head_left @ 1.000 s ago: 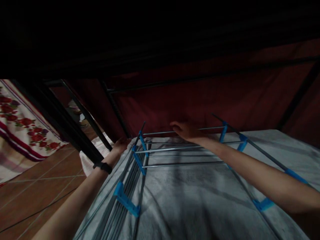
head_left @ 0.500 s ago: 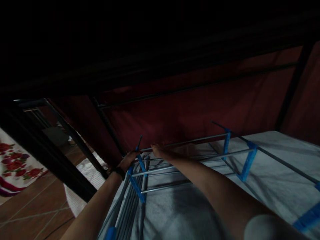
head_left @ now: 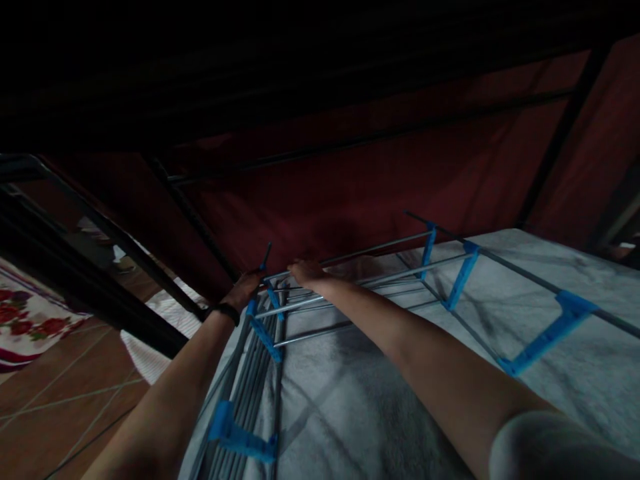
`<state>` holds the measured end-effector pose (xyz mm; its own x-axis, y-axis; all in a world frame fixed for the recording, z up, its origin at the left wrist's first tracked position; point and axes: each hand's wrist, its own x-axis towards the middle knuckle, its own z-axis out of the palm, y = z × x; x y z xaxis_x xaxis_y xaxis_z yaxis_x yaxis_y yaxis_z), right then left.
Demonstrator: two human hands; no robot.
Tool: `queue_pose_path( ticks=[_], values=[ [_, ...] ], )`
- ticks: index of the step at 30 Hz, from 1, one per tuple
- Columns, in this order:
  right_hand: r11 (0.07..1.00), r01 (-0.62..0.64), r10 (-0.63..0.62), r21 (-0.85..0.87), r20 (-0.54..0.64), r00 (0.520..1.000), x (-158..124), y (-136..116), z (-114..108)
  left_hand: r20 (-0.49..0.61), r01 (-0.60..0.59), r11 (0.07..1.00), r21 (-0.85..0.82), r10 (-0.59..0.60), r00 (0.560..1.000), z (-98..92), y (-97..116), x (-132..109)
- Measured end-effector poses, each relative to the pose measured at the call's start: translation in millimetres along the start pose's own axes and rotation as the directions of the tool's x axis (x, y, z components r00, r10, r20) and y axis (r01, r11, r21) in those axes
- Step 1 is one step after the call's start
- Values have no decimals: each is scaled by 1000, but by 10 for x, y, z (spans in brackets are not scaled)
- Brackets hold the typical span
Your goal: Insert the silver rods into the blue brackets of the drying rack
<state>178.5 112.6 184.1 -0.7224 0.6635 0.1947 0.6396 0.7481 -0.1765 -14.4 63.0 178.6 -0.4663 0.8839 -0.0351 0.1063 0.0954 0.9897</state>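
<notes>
A rack of grey metal tubes (head_left: 400, 274) joined by blue plastic brackets (head_left: 463, 275) lies on a pale bed sheet (head_left: 350, 407). It looks like a clothes drying rack. At its far left corner, my left hand (head_left: 245, 288) is closed around the blue joint, beside a short upright tube end (head_left: 267, 255). My right hand (head_left: 306, 272) reaches across the frame and grips the farthest crossbar a little to the right. The fingertips of both hands are partly hidden in the dimness. A bundle of parallel grey tubes (head_left: 250, 390) runs along the left side toward me.
Black bed-frame posts (head_left: 125, 300) stand at left, with a dark beam (head_left: 320, 100) overhead. A dark red curtain (head_left: 350, 200) hangs behind the rack. White ribbed cloth (head_left: 150, 340) drapes at the left edge above a tiled floor (head_left: 65, 407), near a floral cloth (head_left: 30, 320).
My view has tilted, so the rack and both hands sit higher and slightly further left. More of the near blue brackets shows. Both hands keep their hold at the far end.
</notes>
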Motion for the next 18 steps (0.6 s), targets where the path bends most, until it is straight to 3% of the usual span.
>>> queue_pose_path(
  ticks=[5,10,18],
  values=[
    [996,60,-60,59,0,998,-74,22,73,-77,25,1000,-5,-25,997,30,-24,-198],
    [992,65,-69,108,32,997,-192,-20,24,-134,53,991,-119,-69,989,32,-58,-391],
    [991,83,-88,109,46,995,-189,-28,33,-179,93,976,-195,-128,976,20,-27,-459]
  ],
)
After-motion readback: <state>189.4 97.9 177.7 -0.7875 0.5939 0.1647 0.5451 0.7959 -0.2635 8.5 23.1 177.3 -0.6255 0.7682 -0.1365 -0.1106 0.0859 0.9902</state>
